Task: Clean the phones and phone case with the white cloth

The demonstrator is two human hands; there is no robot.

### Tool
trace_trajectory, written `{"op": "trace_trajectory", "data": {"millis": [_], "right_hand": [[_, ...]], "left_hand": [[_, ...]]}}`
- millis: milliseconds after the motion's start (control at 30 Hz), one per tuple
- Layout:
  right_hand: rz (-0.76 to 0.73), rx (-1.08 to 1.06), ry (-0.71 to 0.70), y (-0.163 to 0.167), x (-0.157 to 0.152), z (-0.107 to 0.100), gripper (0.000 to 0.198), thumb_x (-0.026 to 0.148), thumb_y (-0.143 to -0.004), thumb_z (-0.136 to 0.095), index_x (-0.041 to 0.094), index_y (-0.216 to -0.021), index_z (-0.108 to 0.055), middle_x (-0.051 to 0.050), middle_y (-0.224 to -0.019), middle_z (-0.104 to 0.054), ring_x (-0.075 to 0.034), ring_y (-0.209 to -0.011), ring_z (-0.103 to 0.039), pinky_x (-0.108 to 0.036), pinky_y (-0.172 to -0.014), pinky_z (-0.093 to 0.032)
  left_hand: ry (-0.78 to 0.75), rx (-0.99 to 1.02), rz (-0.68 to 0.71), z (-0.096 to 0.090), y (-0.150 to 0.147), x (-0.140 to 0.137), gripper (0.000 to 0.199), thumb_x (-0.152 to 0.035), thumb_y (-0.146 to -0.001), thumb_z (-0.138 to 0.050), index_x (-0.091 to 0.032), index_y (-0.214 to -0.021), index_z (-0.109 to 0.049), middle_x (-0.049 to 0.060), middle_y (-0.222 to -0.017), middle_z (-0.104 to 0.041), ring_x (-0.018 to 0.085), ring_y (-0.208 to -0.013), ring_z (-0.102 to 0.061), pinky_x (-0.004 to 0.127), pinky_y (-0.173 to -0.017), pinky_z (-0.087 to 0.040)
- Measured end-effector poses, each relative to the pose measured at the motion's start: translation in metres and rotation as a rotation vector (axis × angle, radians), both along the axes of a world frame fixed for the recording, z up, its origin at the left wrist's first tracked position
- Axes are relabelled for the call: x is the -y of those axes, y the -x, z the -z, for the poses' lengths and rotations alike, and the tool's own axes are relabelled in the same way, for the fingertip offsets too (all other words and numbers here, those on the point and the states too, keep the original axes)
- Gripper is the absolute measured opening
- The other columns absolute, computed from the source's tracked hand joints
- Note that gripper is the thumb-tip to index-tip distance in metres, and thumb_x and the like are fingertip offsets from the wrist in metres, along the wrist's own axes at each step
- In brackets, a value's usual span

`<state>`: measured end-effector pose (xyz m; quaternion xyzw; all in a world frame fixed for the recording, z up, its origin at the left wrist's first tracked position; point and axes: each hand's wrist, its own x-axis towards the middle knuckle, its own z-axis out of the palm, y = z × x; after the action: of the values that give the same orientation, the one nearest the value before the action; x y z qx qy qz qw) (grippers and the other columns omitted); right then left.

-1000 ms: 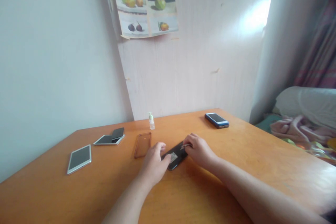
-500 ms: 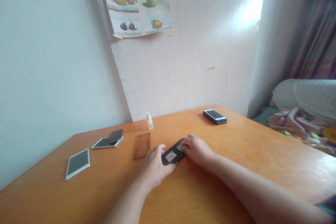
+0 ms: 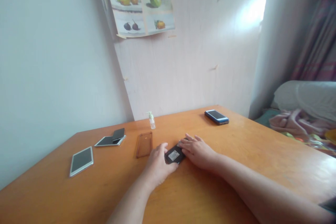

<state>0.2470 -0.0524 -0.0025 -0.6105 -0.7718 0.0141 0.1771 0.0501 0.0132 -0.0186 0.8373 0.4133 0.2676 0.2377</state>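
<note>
A black phone [image 3: 173, 155] with a white label on its upward side lies at a slant on the wooden table. My left hand [image 3: 158, 166] is closed around its lower-left end, thumb along the near edge and fingers at the far edge. Across the upper-right end rests my right hand [image 3: 198, 151], fingers stretched out and lying flat, so that part of the phone is hidden. Just left of the hands lies a brown translucent phone case [image 3: 144, 145].
A small pump bottle [image 3: 152, 120] stands behind the case. Leftward lie a white tablet [image 3: 81, 161] and another white device [image 3: 105, 141] with a small dark piece [image 3: 118, 134] on it. At the back right lie stacked phones [image 3: 216, 116]. The table [image 3: 199, 196] meets the wall behind.
My right hand's fingers were bent in a pinch at the phone's upper end; now they are flattened over it. My left hand keeps its hold. The whole view has shifted slightly.
</note>
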Motion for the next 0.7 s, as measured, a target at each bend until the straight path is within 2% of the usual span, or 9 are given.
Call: {"op": "trace_trajectory", "data": {"millis": [100, 167, 233, 333, 400, 533, 567, 633, 700], "right_hand": [[-0.169, -0.04, 0.021, 0.014, 0.008, 0.0, 0.042, 0.036, -0.098, -0.036, 0.032, -0.137, -0.05, -0.004, -0.144, -0.05, -0.03, -0.141, -0.03, -0.058, -0.113, -0.016], [-0.216, -0.057, 0.043, 0.018, 0.01, 0.0, 0.042, 0.039, -0.099, -0.033, 0.035, -0.139, -0.048, -0.002, -0.146, -0.048, -0.03, -0.143, -0.026, -0.06, -0.113, -0.012], [-0.141, -0.053, 0.071, 0.014, 0.007, -0.001, 0.043, 0.041, -0.1, -0.031, 0.035, -0.139, -0.048, -0.002, -0.146, -0.048, -0.031, -0.144, -0.022, -0.065, -0.111, -0.007], [0.053, -0.036, 0.103, 0.004, 0.001, -0.002, 0.045, 0.041, -0.1, -0.029, 0.031, -0.139, -0.05, -0.005, -0.147, -0.046, -0.035, -0.144, -0.019, -0.073, -0.106, -0.001], [0.066, -0.032, 0.117, 0.005, 0.002, -0.004, 0.046, 0.042, -0.1, -0.028, 0.031, -0.14, -0.048, -0.005, -0.148, -0.044, -0.036, -0.145, -0.017, -0.074, -0.105, -0.001], [-0.192, -0.065, 0.143, 0.022, 0.011, -0.008, 0.046, 0.045, -0.101, -0.024, 0.037, -0.142, -0.043, 0.0, -0.151, -0.04, -0.032, -0.145, -0.018, -0.07, -0.109, -0.006], [-0.217, -0.07, 0.145, 0.024, 0.011, -0.008, 0.046, 0.045, -0.101, -0.023, 0.038, -0.142, -0.043, 0.001, -0.152, -0.04, -0.032, -0.145, -0.018, -0.069, -0.11, -0.006], [-0.147, -0.066, 0.139, 0.023, 0.007, -0.008, 0.046, 0.045, -0.101, -0.024, 0.037, -0.141, -0.045, -0.001, -0.15, -0.042, -0.033, -0.145, -0.019, -0.071, -0.109, -0.004], [0.013, -0.043, 0.123, 0.019, 0.001, -0.007, 0.046, 0.045, -0.1, -0.026, 0.033, -0.139, -0.048, -0.003, -0.148, -0.045, -0.037, -0.144, -0.019, -0.074, -0.106, -0.002]], "left_hand": [[-0.006, 0.019, 0.004, 0.004, 0.0, -0.002, 0.072, -0.03, -0.065, -0.072, -0.017, -0.13, -0.046, 0.012, -0.118, -0.06, 0.025, -0.112, -0.057, 0.035, -0.097, -0.043], [-0.014, 0.03, 0.0, 0.006, 0.001, -0.003, 0.073, -0.03, -0.065, -0.071, -0.015, -0.131, -0.045, 0.013, -0.122, -0.058, 0.025, -0.115, -0.056, 0.034, -0.098, -0.043], [-0.017, 0.025, 0.003, 0.005, 0.001, -0.003, 0.074, -0.035, -0.065, -0.072, -0.015, -0.131, -0.045, 0.013, -0.12, -0.058, 0.026, -0.113, -0.056, 0.035, -0.098, -0.043], [-0.022, 0.008, 0.011, 0.003, 0.001, -0.001, 0.077, -0.036, -0.062, -0.074, -0.017, -0.131, -0.045, 0.011, -0.116, -0.06, 0.026, -0.111, -0.057, 0.036, -0.096, -0.044], [-0.02, 0.007, 0.023, 0.002, 0.002, -0.001, 0.079, -0.034, -0.061, -0.074, -0.018, -0.132, -0.043, 0.011, -0.117, -0.06, 0.026, -0.111, -0.056, 0.036, -0.097, -0.043], [0.017, 0.034, 0.054, 0.001, 0.004, -0.002, 0.081, -0.03, -0.063, -0.072, -0.016, -0.136, -0.039, 0.014, -0.121, -0.058, 0.025, -0.113, -0.057, 0.034, -0.097, -0.044], [0.027, 0.04, 0.055, 0.001, 0.004, -0.002, 0.081, -0.03, -0.064, -0.071, -0.015, -0.137, -0.038, 0.014, -0.121, -0.059, 0.025, -0.112, -0.057, 0.033, -0.097, -0.044], [0.043, 0.038, 0.046, -0.001, 0.004, -0.001, 0.083, -0.03, -0.064, -0.071, -0.015, -0.138, -0.036, 0.014, -0.12, -0.06, 0.025, -0.112, -0.058, 0.033, -0.097, -0.044], [0.056, 0.028, 0.03, -0.002, 0.004, 0.0, 0.087, -0.03, -0.063, -0.072, -0.016, -0.14, -0.034, 0.013, -0.119, -0.06, 0.025, -0.112, -0.058, 0.034, -0.097, -0.045]]}}
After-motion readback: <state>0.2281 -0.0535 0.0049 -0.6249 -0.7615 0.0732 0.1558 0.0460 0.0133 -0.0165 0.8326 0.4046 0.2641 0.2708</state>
